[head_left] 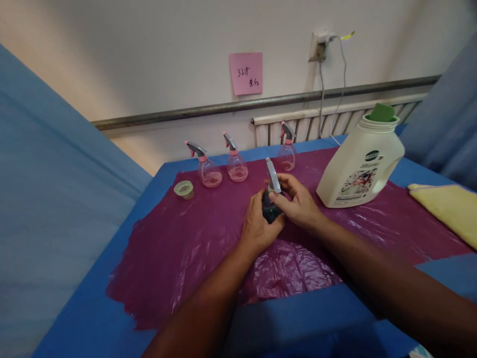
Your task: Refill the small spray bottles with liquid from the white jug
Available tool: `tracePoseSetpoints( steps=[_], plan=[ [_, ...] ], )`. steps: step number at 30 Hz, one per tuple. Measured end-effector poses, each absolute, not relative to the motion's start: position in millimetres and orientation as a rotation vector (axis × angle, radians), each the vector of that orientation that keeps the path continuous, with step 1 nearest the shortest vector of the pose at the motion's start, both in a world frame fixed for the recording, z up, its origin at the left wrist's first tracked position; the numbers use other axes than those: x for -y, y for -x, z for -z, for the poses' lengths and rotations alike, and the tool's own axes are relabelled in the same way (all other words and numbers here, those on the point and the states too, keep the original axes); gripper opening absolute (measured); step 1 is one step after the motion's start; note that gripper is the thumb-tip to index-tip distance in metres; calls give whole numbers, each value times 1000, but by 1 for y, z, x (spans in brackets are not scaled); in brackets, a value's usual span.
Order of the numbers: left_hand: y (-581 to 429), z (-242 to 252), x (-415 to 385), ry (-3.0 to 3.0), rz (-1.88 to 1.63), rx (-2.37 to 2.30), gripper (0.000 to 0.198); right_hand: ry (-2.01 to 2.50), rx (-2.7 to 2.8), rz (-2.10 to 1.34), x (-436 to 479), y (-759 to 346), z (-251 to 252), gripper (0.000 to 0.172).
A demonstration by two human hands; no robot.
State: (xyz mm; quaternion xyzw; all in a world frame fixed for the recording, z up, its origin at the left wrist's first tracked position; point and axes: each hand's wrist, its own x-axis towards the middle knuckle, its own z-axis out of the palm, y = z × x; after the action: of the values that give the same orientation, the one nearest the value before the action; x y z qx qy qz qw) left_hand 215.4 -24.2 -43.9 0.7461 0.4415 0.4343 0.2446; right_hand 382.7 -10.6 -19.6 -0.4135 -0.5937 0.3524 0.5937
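My left hand point(257, 223) is wrapped round the dark body of a spray bottle point(270, 206) above the purple plastic sheet point(208, 248). At the bottle's neck, the fingers of my right hand point(298, 201) close on its grey spray head point(273, 175). Behind my hands stand three clear spray bottles with grey and pink heads: a left one point(210, 174), a middle one point(237, 169) and a right one point(287, 154). Each holds a little pinkish liquid or shows the sheet through it; I cannot tell which. Left of them sits a small translucent cup point(184, 189).
A big cream jug point(357, 169) with green in its mouth stands to the right. Beyond it lies a folded yellow cloth point(447, 211). Blue curtains hang on both sides. A rail point(208, 108), a pink note point(246, 73) and a socket with cords point(319, 47) are along the wall.
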Motion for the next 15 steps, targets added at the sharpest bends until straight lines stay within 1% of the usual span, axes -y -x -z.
tracePoseSetpoints(
  steps=[2, 5, 6, 9, 11, 13, 15],
  plan=[
    [-216, 44, 24, -2043, -1187, -1199, 75, 1015, 1338, -749, 10, -382, 21, 41],
    [-216, 46, 24, -2030, -1182, -1213, 77, 1042, 1387, -705, 10, -383, 20, 28],
    [-216, 46, 24, -2025, -1183, -1213, 79, 1020, 1421, -720, 11, -384, 20, 27],
    [-217, 47, 23, -2033, -1198, -1190, 80, 970, 1444, -771, 12, -383, 20, 40],
    [-217, 47, 23, -2045, -1203, -1182, 76, 1022, 1374, -739, 11, -382, 21, 44],
    [-217, 47, 24, -2047, -1205, -1189, 75, 1090, 1320, -680, 11, -381, 20, 39],
    [-217, 48, 24, -2044, -1203, -1192, 78, 1096, 1346, -656, 13, -382, 18, 30]
  ],
)
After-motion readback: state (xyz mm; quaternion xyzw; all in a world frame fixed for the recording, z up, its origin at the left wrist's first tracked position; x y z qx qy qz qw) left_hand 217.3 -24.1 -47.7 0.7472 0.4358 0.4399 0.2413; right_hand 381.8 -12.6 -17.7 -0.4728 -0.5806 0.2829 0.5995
